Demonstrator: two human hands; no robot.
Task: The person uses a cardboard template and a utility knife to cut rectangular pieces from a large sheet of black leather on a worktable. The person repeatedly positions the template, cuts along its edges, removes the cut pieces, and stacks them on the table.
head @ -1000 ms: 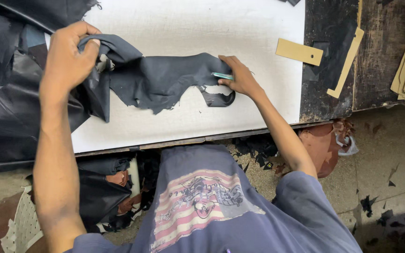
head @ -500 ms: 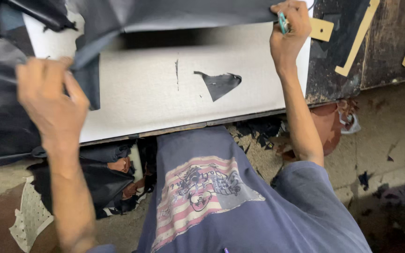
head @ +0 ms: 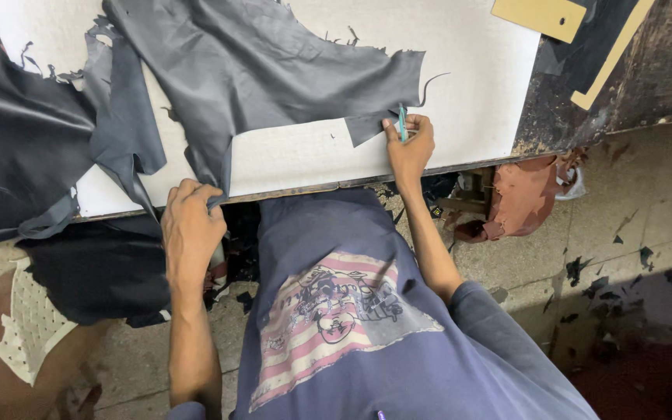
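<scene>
A large, ragged-edged sheet of dark grey leather [head: 258,70] lies spread over the white cutting board [head: 476,101], covering most of its left and middle part, with one corner hanging down over the near edge. The left hand [head: 192,229] is clenched around that hanging corner at the board's front edge, gripping the leather in a fist. The right hand [head: 410,148] presses down on the sheet's lower right flap near the front of the board and grasps a thin teal-handled cutting tool [head: 402,123], held upright between the fingers, its tip touching the leather. More dark leather [head: 17,148] is heaped to the left, spilling off the board. A tan cardboard pattern piece [head: 550,15] rests at the board's far right corner, well apart from both hands. Brown leather scraps [head: 523,198] lie on the floor below the bench.
</scene>
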